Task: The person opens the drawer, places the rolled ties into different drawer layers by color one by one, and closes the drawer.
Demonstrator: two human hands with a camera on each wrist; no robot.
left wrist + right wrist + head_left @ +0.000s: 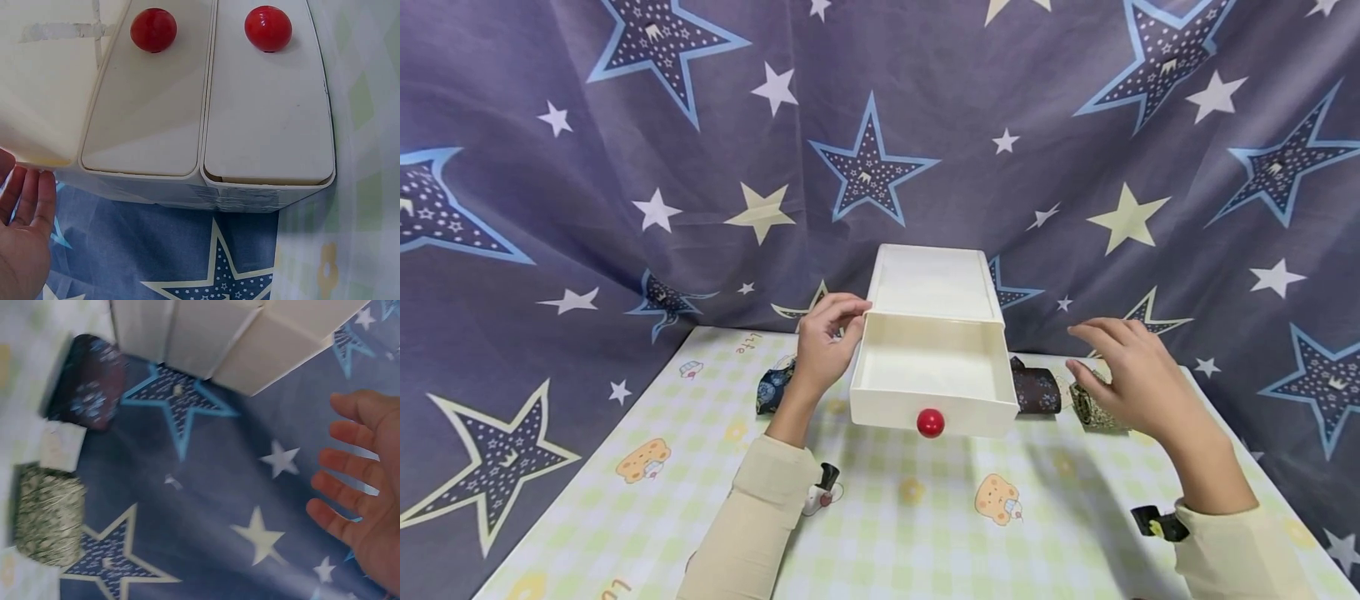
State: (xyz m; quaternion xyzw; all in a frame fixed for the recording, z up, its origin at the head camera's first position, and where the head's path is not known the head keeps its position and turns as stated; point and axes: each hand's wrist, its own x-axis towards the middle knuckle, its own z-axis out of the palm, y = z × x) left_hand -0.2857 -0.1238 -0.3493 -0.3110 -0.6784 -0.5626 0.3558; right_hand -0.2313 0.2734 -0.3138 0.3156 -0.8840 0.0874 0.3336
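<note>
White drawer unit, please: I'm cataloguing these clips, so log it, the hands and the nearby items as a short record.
Unit: white drawer unit, three drawers stacked
Top drawer: pulled open, red knob
Middle drawer: closed
Bottom drawer: closed
Left hand: touching the unit's side
Right hand: in the air, apart from the unit
Right side: dark floral roll, green-patterned roll
Left side: blue patterned item, partly hidden
</note>
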